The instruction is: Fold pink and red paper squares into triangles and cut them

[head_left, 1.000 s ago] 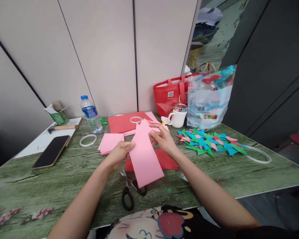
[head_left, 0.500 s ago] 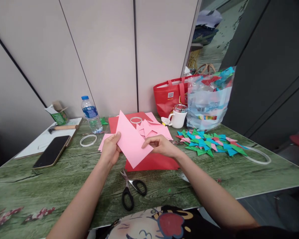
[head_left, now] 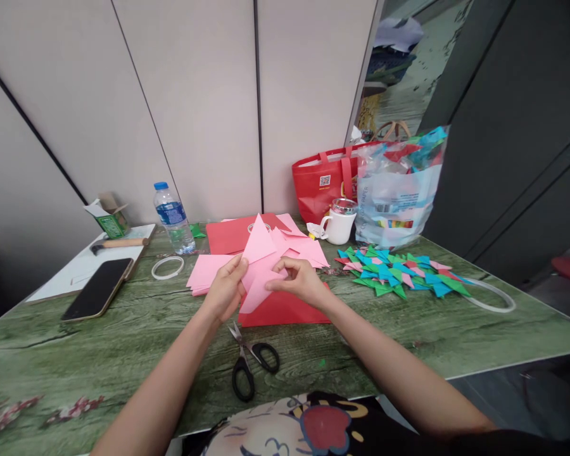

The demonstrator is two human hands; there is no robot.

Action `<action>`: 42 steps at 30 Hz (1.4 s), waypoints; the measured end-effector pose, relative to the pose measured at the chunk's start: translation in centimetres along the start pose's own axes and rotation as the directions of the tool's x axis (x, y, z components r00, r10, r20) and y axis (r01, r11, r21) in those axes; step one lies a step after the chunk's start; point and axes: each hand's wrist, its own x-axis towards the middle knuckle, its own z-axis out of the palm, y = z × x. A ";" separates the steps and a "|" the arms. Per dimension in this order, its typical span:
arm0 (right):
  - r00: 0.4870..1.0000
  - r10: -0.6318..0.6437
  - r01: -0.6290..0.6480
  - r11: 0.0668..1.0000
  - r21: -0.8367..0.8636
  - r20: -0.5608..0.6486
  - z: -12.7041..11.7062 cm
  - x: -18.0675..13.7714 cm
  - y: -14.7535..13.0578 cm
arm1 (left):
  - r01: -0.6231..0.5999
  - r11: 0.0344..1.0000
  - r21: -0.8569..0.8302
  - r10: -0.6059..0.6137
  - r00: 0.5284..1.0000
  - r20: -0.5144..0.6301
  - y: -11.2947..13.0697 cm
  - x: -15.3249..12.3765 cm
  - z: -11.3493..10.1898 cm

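A pink sheet of paper (head_left: 255, 278) is held up between both hands, bent over on itself on the right side. My left hand (head_left: 228, 285) pinches its left edge between thumb and fingers. On the other side, my right hand (head_left: 298, 283) grips the bent-over edge with its fingertips. Beneath lies red paper (head_left: 289, 310). Behind the held sheet are folded pink paper pieces (head_left: 316, 250), and a stack of pink paper (head_left: 206, 272) sits to the left. Nearer to me rest scissors (head_left: 249, 361) with black handles, their blades slightly apart.
At left are a phone (head_left: 97, 288), a hammer (head_left: 121, 242), a roll of tape (head_left: 168, 268) and a water bottle (head_left: 173, 218). A white mug (head_left: 341, 223), a red bag (head_left: 316, 187) and a plastic bag (head_left: 394, 202) stand behind. Folded colored pieces (head_left: 399, 272) lie at right.
The pink sheet was flat and is now bent over, its right corner brought inward by my right hand. My left hand has shifted right, with the sheet turned a little.
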 end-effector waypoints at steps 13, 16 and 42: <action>0.975 -0.099 0.076 0.990 -0.122 -0.198 0.1 0.1 0.3 | -0.014 0.999 0.032 0.017 0.994 -0.108 -0.1 0.4 -0.6; 0.962 -0.121 0.072 0.978 -0.197 -0.246 0.2 0.1 0.3 | -0.059 0.998 -0.026 0.059 0.998 -0.020 0.2 0.2 -0.4; 0.740 -0.670 0.463 0.568 -0.680 -0.057 0.0 -1.0 -2.1 | -0.125 0.723 0.679 -0.114 0.948 0.296 2.3 -0.7 -1.7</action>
